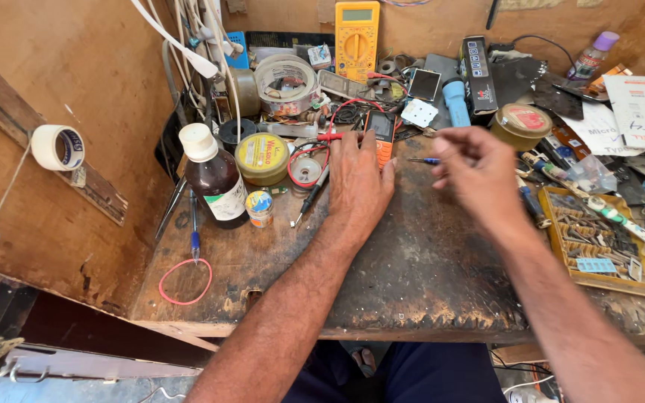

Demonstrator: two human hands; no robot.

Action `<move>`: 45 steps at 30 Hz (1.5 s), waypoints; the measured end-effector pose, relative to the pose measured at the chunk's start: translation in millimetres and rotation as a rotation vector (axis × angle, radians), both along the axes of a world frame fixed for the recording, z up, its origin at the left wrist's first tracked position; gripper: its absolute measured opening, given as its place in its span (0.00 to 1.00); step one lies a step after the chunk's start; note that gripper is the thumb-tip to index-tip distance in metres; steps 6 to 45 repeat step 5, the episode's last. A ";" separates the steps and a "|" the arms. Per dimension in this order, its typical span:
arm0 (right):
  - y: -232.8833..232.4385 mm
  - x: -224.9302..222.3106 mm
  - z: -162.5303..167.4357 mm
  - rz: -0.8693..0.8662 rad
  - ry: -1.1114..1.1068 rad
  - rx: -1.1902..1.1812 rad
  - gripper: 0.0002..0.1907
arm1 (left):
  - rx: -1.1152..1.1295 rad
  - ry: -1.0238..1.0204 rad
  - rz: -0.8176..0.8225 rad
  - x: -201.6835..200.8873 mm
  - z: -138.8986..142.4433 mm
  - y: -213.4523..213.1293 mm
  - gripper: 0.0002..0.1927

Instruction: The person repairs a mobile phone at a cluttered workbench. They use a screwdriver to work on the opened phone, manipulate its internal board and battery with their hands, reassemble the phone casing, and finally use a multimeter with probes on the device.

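On the scarred wooden counter (427, 261), the left hand (357, 179) lies palm down with its fingers stretched forward and close together, the fingertips resting on a small orange-edged mobile phone (381, 133) that lies flat just beyond them. This hand grips nothing; it only presses or steadies the phone from above. The right hand (479, 173) hovers just to the right, fingers loosely curled and partly closed, thumb and forefinger drawn together near a small blue-handled screwdriver (422, 160) whose tip points toward the phone. Whether the fingers actually pinch the screwdriver cannot be told, as the hand is slightly blurred.

Left of the left hand, a black probe (309, 198) lies slanted on the counter, near a coil of red wire (306, 168). Further left stand a round yellow-lidded tin (262, 157), a small jar (260, 208) and a brown glass bottle with a white cap (214, 179). A blue pen (195, 227) and a red rubber band (185, 281) lie near the counter's left front corner.

To the right of the right hand sits a yellow tray of small parts (599, 242), with a brass-coloured round tin (520, 125) behind it. At the back, against the wooden wall, a yellow multimeter (357, 39) stands upright, and a roll of white tape (57, 147) hangs on the left wall.
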State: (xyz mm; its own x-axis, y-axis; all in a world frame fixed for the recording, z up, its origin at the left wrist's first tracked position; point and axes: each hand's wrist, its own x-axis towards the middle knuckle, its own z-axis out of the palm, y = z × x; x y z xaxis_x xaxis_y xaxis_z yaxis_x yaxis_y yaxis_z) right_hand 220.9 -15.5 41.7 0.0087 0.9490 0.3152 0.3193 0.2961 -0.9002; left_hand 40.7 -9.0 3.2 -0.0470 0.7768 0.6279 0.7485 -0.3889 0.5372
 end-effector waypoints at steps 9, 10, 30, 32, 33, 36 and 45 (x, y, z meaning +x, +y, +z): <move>-26.6 33.1 73.9 0.017 0.277 -0.093 0.16 | 0.021 -0.013 0.001 1.0 -2.9 -0.4 0.30; -26.6 33.1 73.9 0.017 0.277 -0.093 0.16 | 0.021 -0.013 0.001 1.0 -2.9 -0.4 0.30; -26.6 33.1 73.9 0.017 0.277 -0.093 0.16 | 0.021 -0.013 0.001 1.0 -2.9 -0.4 0.30; -26.6 33.1 73.9 0.017 0.277 -0.093 0.16 | 0.021 -0.013 0.001 1.0 -2.9 -0.4 0.30; -26.6 33.1 73.9 0.017 0.277 -0.093 0.16 | 0.021 -0.013 0.001 1.0 -2.9 -0.4 0.30; -26.6 33.1 73.9 0.017 0.277 -0.093 0.16 | 0.021 -0.013 0.001 1.0 -2.9 -0.4 0.30; -26.6 33.1 73.9 0.017 0.277 -0.093 0.16 | 0.021 -0.013 0.001 1.0 -2.9 -0.4 0.30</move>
